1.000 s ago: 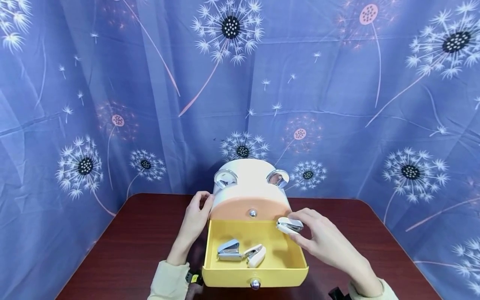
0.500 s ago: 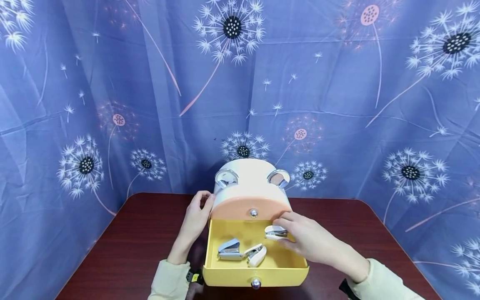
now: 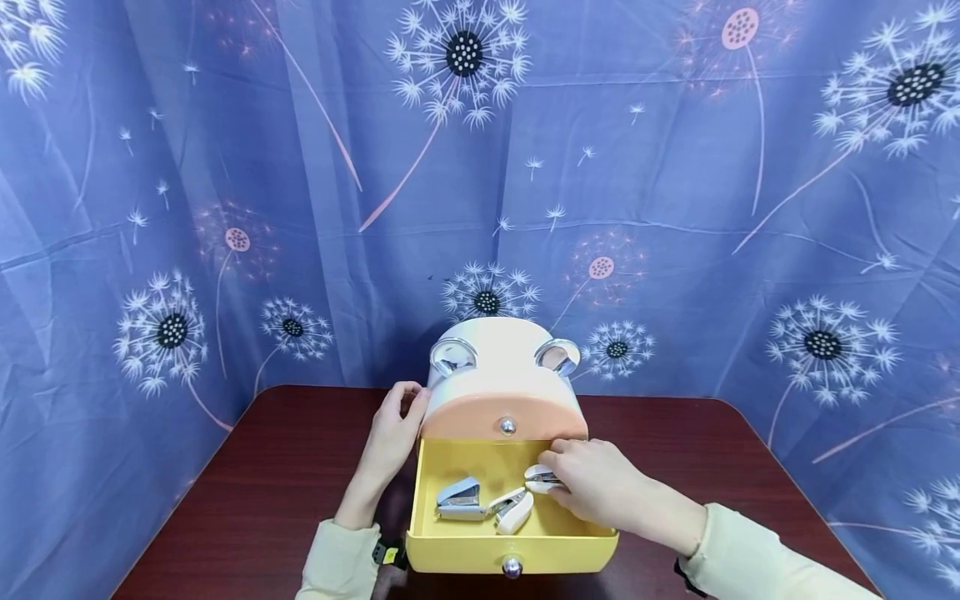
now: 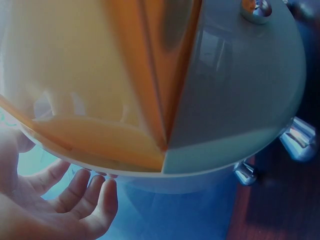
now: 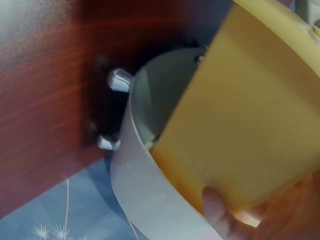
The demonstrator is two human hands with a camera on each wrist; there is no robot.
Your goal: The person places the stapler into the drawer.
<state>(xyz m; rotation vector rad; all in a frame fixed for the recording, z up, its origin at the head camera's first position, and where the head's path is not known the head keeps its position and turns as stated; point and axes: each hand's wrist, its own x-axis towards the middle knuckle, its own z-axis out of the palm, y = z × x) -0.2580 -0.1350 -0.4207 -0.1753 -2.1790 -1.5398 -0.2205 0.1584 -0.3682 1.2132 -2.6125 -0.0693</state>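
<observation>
A small white stapler (image 3: 542, 478) is pinched in my right hand (image 3: 600, 485), down inside the right part of the pulled-out yellow drawer (image 3: 512, 554). In the right wrist view the fingers (image 5: 215, 207) reach over the drawer's side wall, and most of the stapler is hidden. To its left in the drawer lie a second white stapler (image 3: 514, 512) and a light blue stapler (image 3: 460, 500). The drawer belongs to a rounded white cabinet (image 3: 501, 354). My left hand (image 3: 392, 433) touches the cabinet's left side with loosely bent fingers, holding nothing.
Above the yellow drawer sits a closed orange drawer (image 3: 465, 418) with a silver knob (image 3: 507, 427). Two round chrome pieces (image 3: 453, 357) stick up from the cabinet. It stands on a dark red wooden table (image 3: 315, 450), before a blue dandelion-print curtain (image 3: 405, 275).
My right hand has carried the white stapler left and down, from over the drawer's right edge to inside it, close to the other white stapler. The left hand has stayed in place.
</observation>
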